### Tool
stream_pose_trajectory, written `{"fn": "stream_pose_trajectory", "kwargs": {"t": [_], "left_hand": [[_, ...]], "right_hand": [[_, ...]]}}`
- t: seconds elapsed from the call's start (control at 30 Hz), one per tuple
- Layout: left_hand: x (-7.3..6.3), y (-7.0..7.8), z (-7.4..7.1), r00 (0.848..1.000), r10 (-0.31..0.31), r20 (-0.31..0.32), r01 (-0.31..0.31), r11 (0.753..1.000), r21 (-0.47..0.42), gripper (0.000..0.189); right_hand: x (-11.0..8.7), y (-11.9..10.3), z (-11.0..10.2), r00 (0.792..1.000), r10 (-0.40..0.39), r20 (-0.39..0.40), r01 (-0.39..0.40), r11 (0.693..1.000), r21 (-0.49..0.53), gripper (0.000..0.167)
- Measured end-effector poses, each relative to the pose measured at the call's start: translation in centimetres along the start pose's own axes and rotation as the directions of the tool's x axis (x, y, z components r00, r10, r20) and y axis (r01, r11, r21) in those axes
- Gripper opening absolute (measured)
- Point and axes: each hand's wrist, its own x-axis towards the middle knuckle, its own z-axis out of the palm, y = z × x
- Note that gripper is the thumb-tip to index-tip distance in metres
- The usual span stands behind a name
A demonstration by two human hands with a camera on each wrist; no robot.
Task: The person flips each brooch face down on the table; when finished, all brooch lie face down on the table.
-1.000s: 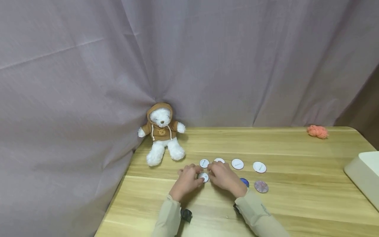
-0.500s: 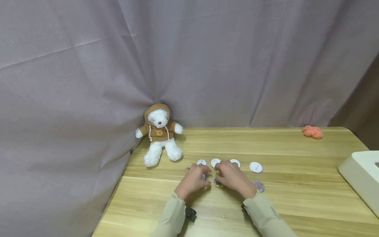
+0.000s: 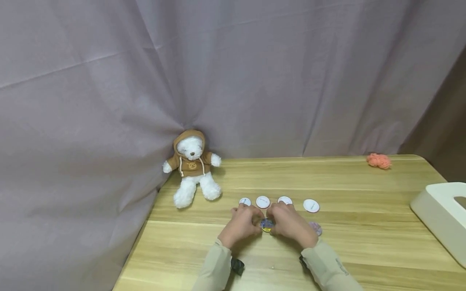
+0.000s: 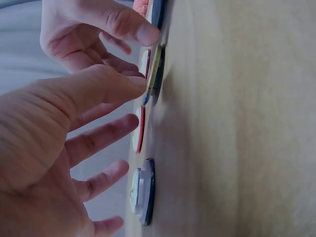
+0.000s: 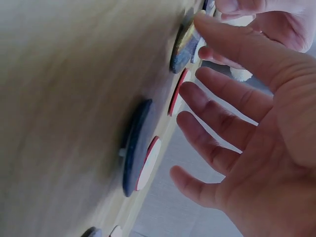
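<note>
Between the two hands in the head view lies a round button badge [image 3: 267, 225], blue and yellow. My left hand [image 3: 242, 224] grips its left edge, the thumb [image 4: 129, 85] on the rim in the left wrist view. From the right my right hand [image 3: 290, 223] holds the other edge, its thumb [image 5: 210, 29] at the rim and the other fingers spread. The badge looks tilted there. A dark blue badge [image 5: 136, 148] sits under my right hand. Another dark-rimmed badge [image 4: 148, 192] is below my left fingers, hidden in the head view.
Behind the hands runs a row of white round discs [image 3: 263, 202]. A pinkish badge [image 3: 316, 228] lies beside the right wrist. A plush bear [image 3: 192, 165] in a brown hoodie sits back left; coral yarn [image 3: 379, 161] and a white box [image 3: 437, 214] are to the right.
My left hand leaves the left-hand badge and shifts right to the blue-and-yellow one. My right hand moves slightly right, then stays at that badge. The head view drifts a little to the right.
</note>
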Motion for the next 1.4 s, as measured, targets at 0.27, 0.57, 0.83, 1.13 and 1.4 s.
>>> {"fn": "stream_pose_trajectory", "kwargs": {"t": [0.27, 0.57, 0.83, 1.13, 1.4], "left_hand": [[-0.1, 0.2, 0.3, 1.000, 0.011, 0.013, -0.012, 0.999, 0.050, 0.027], [-0.2, 0.6, 0.5, 1.000, 0.015, -0.013, -0.015, 0.998, 0.059, 0.024], [0.0, 0.5, 0.3, 1.000, 0.009, -0.026, -0.008, 0.999, 0.054, 0.019], [0.1, 0.0, 0.0, 0.999, 0.013, -0.042, -0.012, 1.000, 0.016, 0.008], [0.2, 0.1, -0.1, 0.996, 0.021, -0.083, -0.021, 1.000, 0.002, 0.005]], "right_hand": [[-0.3, 0.0, 0.1, 0.999, -0.046, 0.018, 0.046, 0.999, 0.022, 0.028], [-0.3, 0.2, 0.2, 0.992, -0.127, -0.008, 0.128, 0.992, 0.021, 0.024], [-0.3, 0.6, -0.6, 0.987, -0.160, 0.019, 0.159, 0.985, 0.063, 0.016], [-0.3, 1.0, -1.5, 0.978, -0.200, 0.057, 0.188, 0.968, 0.168, 0.010], [-0.3, 0.9, -1.5, 0.977, -0.213, 0.013, 0.209, 0.965, 0.158, 0.027]]}}
